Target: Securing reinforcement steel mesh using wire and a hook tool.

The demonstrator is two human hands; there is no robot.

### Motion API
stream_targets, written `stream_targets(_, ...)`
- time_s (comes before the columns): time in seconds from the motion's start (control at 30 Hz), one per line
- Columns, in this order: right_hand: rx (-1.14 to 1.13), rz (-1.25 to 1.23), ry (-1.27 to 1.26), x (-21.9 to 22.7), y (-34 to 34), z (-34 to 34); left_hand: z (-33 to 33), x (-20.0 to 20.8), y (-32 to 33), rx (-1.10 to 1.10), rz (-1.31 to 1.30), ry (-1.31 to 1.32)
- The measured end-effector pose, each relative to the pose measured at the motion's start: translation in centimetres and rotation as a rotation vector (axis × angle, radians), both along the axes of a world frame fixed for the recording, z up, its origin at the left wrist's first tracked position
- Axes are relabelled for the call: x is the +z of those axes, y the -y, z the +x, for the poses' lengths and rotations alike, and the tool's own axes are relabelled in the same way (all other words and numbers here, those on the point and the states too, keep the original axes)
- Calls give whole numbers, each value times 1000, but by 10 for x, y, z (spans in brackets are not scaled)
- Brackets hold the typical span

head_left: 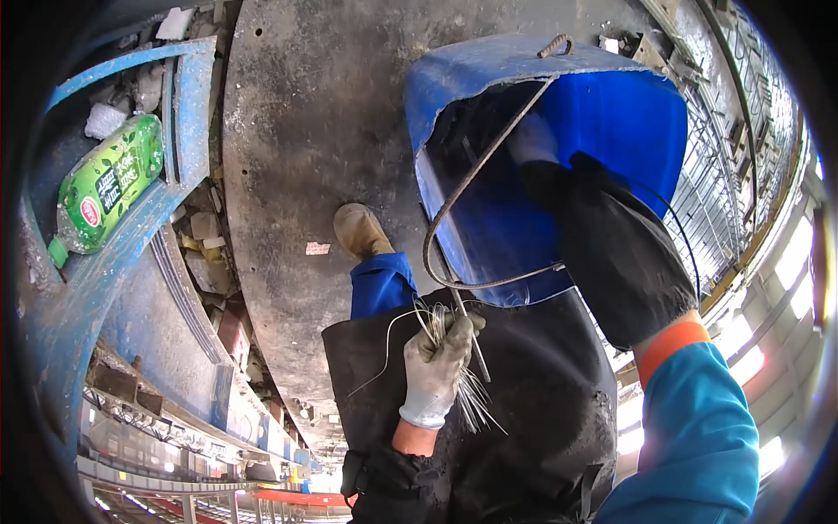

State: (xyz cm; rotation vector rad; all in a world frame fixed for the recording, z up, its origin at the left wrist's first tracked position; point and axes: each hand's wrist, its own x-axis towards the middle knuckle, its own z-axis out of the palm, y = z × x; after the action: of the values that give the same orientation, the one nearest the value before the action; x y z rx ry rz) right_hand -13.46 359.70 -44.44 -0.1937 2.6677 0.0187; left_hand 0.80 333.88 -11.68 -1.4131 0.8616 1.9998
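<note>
My left hand (439, 365), in a pale, dirty work glove, is closed around a bundle of thin wires (472, 406) in front of my dark apron (532, 384). Loose ends fan out above and below the fist. A thin metal rod (482, 360) runs past the same fingers; whether they grip it too, I cannot tell. My right arm, in a black oversleeve (615, 249), reaches into a cut-open blue plastic container (620, 113). Inside it my gloved right hand (532, 140) shows only in part, its fingers lost in shadow. A stiff cable handle (436, 227) loops across the container's opening.
Under the container lies a stained metal surface (305, 113), with my boot (362, 229) on it. Left, a green bottle (109, 183) rests by a blue metal frame (188, 113) among rubble. Metal bars and mesh (711, 175) stand to the right.
</note>
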Motion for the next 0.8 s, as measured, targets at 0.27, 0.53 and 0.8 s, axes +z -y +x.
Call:
stream_targets(0.27, -7, -30, 292, -13, -3, -6, 1, 0, 0, -15, -27, 30)
stream_targets(0.53, 44, 95, 75, -22, 8, -3, -7, -1, 0, -16, -10, 6)
stream_targets(0.8, -15, 7, 429, 53, 20, -32, -5, 0, 1, -6, -45, -8)
